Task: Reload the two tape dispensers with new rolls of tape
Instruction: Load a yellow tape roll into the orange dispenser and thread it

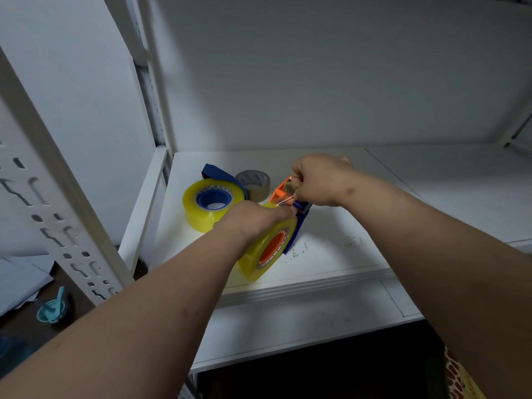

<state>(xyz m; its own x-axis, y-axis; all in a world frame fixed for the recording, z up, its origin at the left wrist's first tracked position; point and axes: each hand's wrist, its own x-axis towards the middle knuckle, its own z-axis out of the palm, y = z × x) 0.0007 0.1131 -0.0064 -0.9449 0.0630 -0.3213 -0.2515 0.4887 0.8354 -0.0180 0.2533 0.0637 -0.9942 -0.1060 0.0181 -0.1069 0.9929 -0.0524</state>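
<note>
Both hands [288, 203] grip the dispenser [290, 214] holding a yellow roll [267, 249].

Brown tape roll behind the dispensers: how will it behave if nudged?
The brown tape roll lies flat on the white shelf, so it would probably slide, not roll. It looks thin-walled, nearly used up, so likely light. Stood on edge, it would probably roll easily.
</note>
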